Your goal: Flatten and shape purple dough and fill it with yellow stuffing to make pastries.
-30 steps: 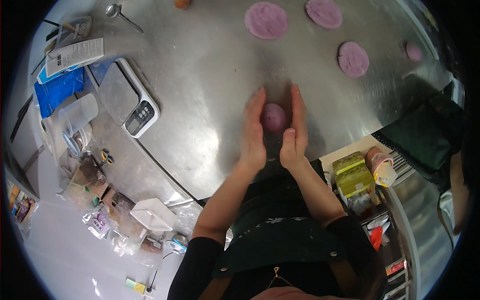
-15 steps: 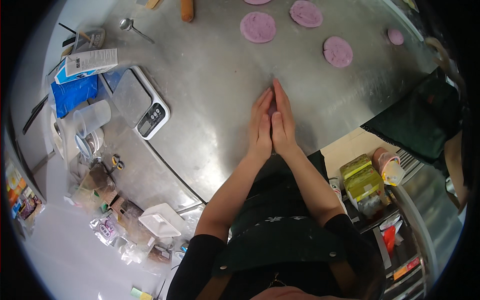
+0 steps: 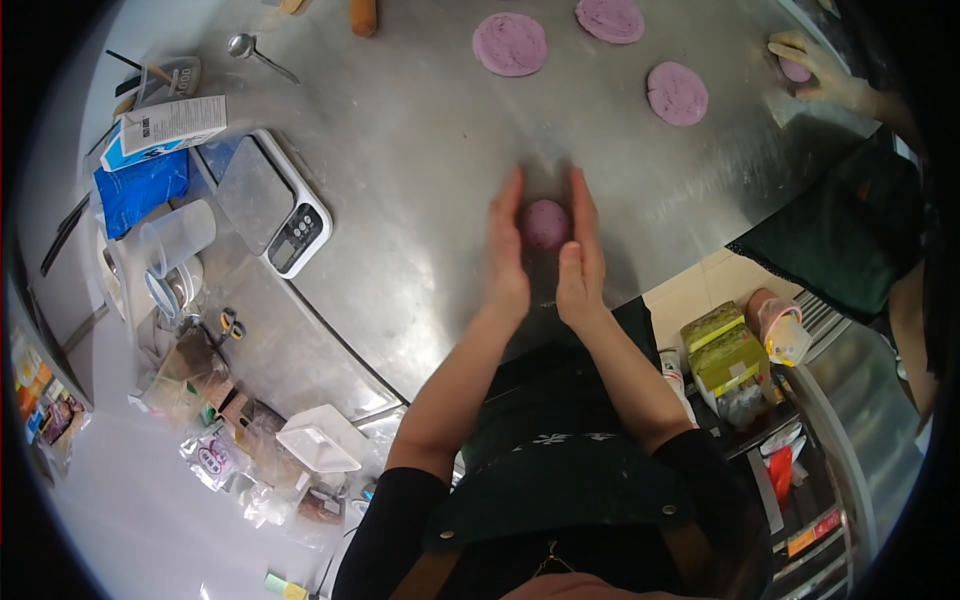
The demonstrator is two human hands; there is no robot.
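Note:
A round ball of pink-purple dough (image 3: 546, 226) rests on the steel table between my two hands. My left hand (image 3: 508, 255) stands on edge along its left side, fingers straight and slightly smeared by motion. On the other side, my right hand (image 3: 582, 250) is upright too, fingers stretched out, its thumb close to the ball; whether it touches cannot be made out. Farther off lie flattened dough discs: one disc (image 3: 510, 44) ahead, another disc (image 3: 610, 18) at the far edge, and a third disc (image 3: 677, 93) to the right.
At the far right, a co-worker's gloved hand (image 3: 825, 75) covers a small dough ball (image 3: 796, 70). To my left are a digital scale (image 3: 275, 205), a metal spoon (image 3: 243, 47), a carton (image 3: 175, 125), a clear cup (image 3: 180, 237) and scissors (image 3: 231, 324). A rolling pin (image 3: 363, 18) lies at the far edge.
My hands have parted from being pressed together, uncovering the dough ball between them. A co-worker's gloved hand has come in at the far right onto the small ball.

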